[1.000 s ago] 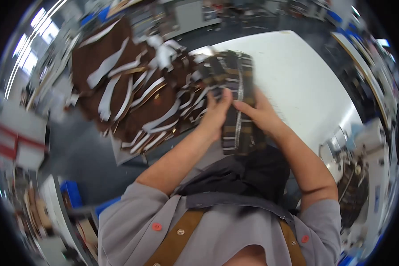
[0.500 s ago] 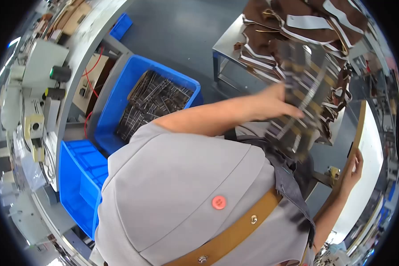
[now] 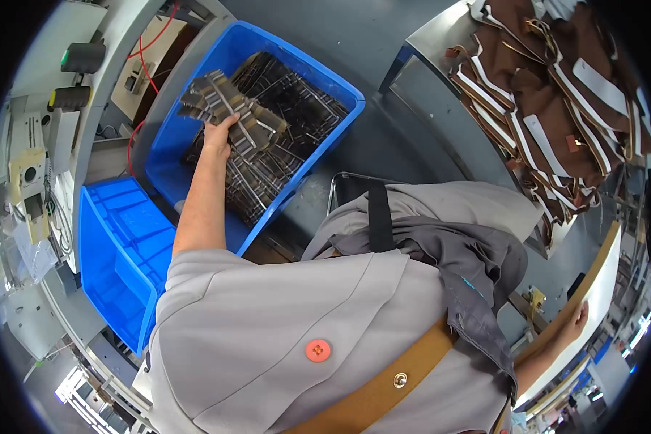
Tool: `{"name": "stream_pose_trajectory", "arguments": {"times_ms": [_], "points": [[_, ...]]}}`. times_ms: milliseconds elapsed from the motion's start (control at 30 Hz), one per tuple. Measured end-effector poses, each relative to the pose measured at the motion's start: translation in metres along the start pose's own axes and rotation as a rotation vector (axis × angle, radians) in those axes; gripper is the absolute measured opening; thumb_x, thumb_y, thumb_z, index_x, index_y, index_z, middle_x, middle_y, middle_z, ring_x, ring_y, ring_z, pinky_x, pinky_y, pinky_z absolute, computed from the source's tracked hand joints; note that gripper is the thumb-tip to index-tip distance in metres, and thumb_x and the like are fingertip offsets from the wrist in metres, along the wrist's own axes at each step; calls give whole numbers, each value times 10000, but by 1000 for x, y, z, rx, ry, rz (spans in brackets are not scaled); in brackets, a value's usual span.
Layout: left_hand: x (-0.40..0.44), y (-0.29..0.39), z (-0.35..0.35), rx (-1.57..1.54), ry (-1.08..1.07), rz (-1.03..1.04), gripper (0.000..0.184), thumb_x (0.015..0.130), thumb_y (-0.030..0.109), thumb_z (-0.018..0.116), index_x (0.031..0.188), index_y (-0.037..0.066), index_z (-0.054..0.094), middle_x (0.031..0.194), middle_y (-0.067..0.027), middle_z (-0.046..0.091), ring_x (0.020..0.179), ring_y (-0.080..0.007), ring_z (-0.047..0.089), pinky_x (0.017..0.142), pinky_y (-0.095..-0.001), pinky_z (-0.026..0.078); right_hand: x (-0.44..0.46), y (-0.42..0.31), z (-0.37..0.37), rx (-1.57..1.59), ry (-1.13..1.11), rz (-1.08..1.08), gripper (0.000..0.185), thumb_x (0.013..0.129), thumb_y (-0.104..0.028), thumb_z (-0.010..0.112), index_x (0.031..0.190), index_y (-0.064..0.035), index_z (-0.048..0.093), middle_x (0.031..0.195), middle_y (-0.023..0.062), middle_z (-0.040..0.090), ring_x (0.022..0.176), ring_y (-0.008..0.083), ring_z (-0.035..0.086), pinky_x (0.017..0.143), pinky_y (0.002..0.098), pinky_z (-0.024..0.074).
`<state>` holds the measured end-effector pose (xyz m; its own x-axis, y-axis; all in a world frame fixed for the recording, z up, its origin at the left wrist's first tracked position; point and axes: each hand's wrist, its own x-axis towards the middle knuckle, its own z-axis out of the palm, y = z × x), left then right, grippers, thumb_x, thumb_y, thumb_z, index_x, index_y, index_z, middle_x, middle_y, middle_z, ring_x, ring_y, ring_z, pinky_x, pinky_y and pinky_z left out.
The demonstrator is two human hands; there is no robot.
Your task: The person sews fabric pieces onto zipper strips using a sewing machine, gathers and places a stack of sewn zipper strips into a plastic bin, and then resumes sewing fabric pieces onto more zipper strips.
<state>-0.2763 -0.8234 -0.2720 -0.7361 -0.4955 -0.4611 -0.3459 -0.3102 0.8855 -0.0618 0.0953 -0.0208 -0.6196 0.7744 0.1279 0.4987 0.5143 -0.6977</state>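
Head view: our left hand [image 3: 219, 137] grips the striped fabric bundle [image 3: 257, 133] over the blue bin [image 3: 228, 45]'s left edge; it looks light and limp, best clamped mid-stack, while our right hand [image 3: 574, 324] touches the white tabletop [image 3: 604, 286]'s edge, closure unclear.

Left arm extended forward, left hand [image 3: 220, 137] closed in a grip; right arm out sideways, right hand [image 3: 573, 325] low.
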Motion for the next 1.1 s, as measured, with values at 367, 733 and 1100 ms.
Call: {"name": "stream_pose_trajectory", "arguments": {"times_ms": [367,733,1100], "points": [[37,-137,43,-200,26,-165,522,786,-64,851,1256,-20,627,1135,-169,745,1021,-334,747,904,-485,632,3,10,-16,-52,28,-12,404,1080,-293,645,1389,-32,622,1127,34,683,954,92,628,813,217,507],[59,-234,85,410,219,-513,866,785,-10,770,1542,33,351,1558,-218,496,1336,-406,582,1089,-561,482,-8,-8,-5,-104,99,46,434,1073,-305,653,1410,-33,625,1184,46,692,1029,122,638,896,244,511],[99,-236,134,1160,67,-255,904,814,312,828,1595,178,392,1676,-223,316,1512,-371,359,1195,-475,395,-18,-27,0,-166,80,17,463,1089,-319,621,1419,6,606,1240,77,684,1096,142,632,959,252,490]]}}
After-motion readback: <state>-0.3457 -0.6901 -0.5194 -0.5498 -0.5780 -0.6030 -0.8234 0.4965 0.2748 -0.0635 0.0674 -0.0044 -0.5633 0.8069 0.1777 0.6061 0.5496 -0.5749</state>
